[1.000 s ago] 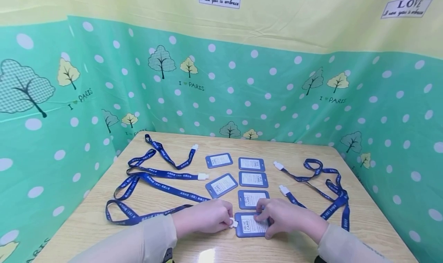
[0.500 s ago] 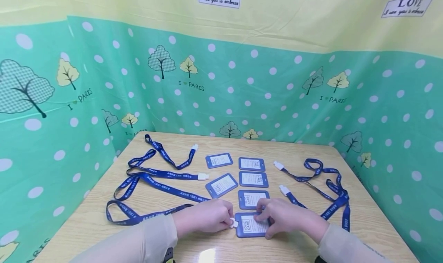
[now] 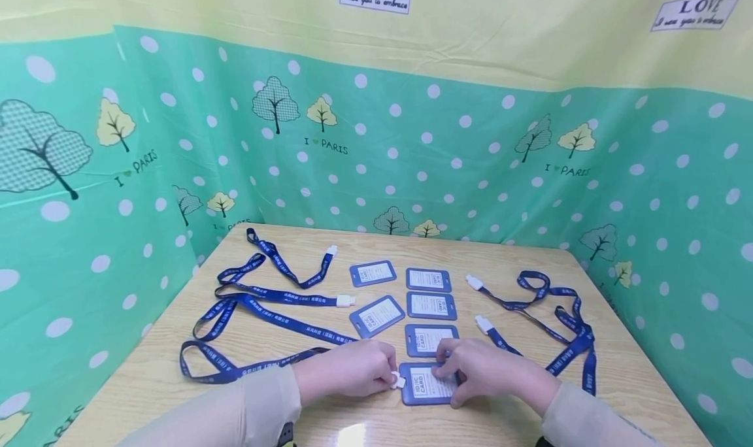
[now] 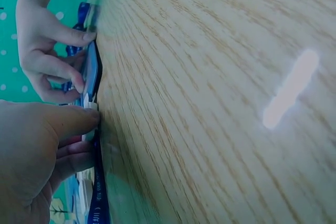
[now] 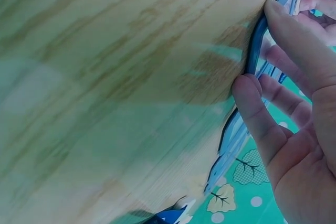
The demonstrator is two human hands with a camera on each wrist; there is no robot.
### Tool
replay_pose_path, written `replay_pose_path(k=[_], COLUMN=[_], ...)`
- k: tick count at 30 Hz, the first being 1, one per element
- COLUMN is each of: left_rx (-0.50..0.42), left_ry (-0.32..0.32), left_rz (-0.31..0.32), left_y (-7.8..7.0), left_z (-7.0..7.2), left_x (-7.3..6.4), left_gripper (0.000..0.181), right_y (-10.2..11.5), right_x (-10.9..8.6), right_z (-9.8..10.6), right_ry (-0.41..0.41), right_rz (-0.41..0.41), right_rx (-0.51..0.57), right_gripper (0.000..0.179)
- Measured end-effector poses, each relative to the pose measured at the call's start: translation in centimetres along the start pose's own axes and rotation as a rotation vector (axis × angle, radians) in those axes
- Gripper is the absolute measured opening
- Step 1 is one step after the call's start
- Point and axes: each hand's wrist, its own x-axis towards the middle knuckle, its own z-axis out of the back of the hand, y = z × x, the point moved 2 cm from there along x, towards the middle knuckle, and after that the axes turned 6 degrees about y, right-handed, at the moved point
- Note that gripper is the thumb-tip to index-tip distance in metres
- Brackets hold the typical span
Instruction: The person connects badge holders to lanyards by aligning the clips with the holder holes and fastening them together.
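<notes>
In the head view my left hand pinches the white plastic clip of a blue lanyard, whose printed strap loops away to the left. The clip's tip sits at the slotted end of a blue ID card holder lying near the front of the table. My right hand grips that holder by its opposite end, some fingertips on its face. From the left wrist view, thumb and fingers close on the clip. The right wrist view shows my right thumb and fingers at the rim of the card holder.
Several more blue card holders lie behind the held one, two of them tilted to its left. Other blue lanyards spread at left, and more lanyards at right. A patterned green curtain stands behind the wooden table.
The white clip has shifted very slightly at the holder's slotted end. Both hands keep their places and their grips; the lanyards and other holders lie as before.
</notes>
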Motion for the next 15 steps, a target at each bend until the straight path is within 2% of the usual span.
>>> replay_pose_path(k=[15], left_rx=[0.007], left_ry=[0.008], left_rz=[0.018], left_y=[-0.36], left_z=[0.32], left_x=[-0.03], left_gripper=[0.005], right_y=[0.02], right_x=[0.11], right_z=[-0.14], right_ry=[-0.009], right_rz=[0.008], right_rx=[-0.023], right_gripper=[0.051])
